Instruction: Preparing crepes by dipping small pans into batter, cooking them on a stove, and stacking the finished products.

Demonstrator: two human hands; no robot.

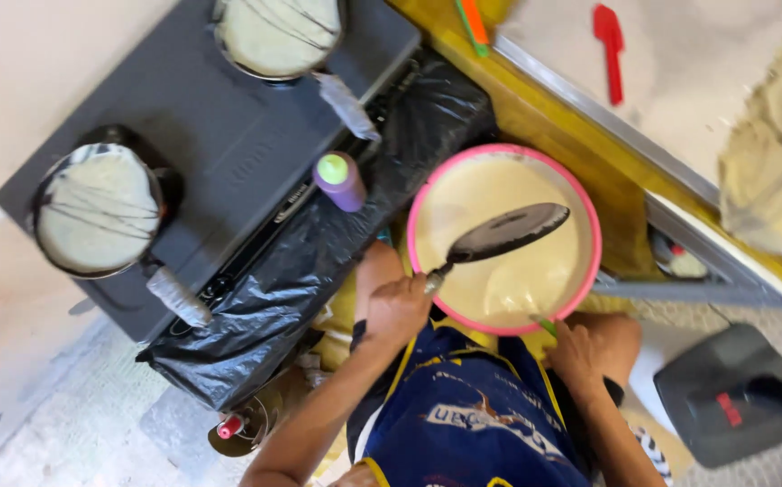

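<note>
Fingers of left hand (397,309) clamped on handle of dark flat pan (506,231), held over pink-rimmed batter basin (589,203) (frame centre). Right hand (582,350) grips basin's lower rim, fingers curled on green piece.

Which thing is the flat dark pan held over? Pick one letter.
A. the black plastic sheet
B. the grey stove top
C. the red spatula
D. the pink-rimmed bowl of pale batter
D: the left hand grips the handle, and the flat dark pan hangs over the pale batter inside the pink-rimmed bowl, away from the grey stove top.
</note>
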